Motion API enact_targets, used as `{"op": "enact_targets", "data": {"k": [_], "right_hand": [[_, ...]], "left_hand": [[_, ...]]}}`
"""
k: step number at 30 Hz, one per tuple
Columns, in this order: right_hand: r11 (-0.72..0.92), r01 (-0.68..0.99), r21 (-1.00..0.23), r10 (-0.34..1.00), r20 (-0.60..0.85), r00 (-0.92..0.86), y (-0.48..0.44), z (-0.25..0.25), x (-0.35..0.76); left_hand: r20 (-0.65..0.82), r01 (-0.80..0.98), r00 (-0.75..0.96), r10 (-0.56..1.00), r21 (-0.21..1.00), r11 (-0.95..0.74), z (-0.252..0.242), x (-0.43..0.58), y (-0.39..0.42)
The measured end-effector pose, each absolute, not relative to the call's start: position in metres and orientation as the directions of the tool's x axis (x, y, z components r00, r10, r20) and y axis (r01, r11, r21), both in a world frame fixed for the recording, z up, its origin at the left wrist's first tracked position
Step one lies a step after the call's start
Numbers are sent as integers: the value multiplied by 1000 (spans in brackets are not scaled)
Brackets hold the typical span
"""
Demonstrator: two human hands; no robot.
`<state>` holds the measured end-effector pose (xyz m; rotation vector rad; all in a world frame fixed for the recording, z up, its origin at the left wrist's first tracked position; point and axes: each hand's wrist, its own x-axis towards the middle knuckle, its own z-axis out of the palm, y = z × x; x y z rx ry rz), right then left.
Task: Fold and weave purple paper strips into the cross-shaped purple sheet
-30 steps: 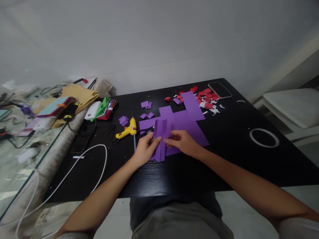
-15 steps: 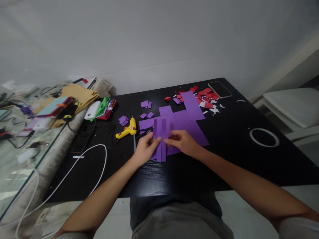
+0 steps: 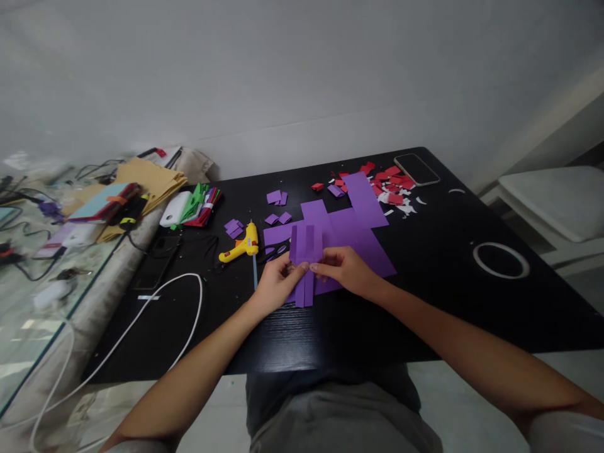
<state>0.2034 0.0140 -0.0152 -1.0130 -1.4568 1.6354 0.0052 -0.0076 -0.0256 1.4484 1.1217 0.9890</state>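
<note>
Between my two hands is a piece of purple paper [image 3: 302, 244] with fold-like stripes, its lower part split into narrow strips [image 3: 304, 296]. My left hand [image 3: 279, 277] pinches its left side, thumb on top. From the right, my right hand [image 3: 344, 269] pinches the same paper, and the two thumbs nearly meet at its middle. Larger purple sheets [image 3: 368, 251] lie flat beneath and behind it. Black-handled scissors [image 3: 278, 250] lie just beyond my left hand, partly covered. A yellow glue gun [image 3: 243, 245] rests left of them, with a grey-blue glue stick [image 3: 255, 272] below it.
Small purple pieces [image 3: 274, 197] and red and white scraps [image 3: 394, 189] lie toward the back. One phone [image 3: 418, 170] is at the far right corner, another [image 3: 158, 264] at left. A white cable [image 3: 201, 302] loops at left; a white ring [image 3: 501, 260] lies at right.
Both thumbs have shifted slightly on the purple paper, the left one a little to the right and down. The paper's lower strips moved slightly left. Everything else stays put.
</note>
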Motion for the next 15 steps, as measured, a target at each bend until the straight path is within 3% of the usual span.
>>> {"op": "enact_targets", "data": {"k": [15], "right_hand": [[-127,-11,-992,896,-110,-430,13,-12,204]], "left_hand": [[9,100,225,974,994,-32,-22,7,-8]]}}
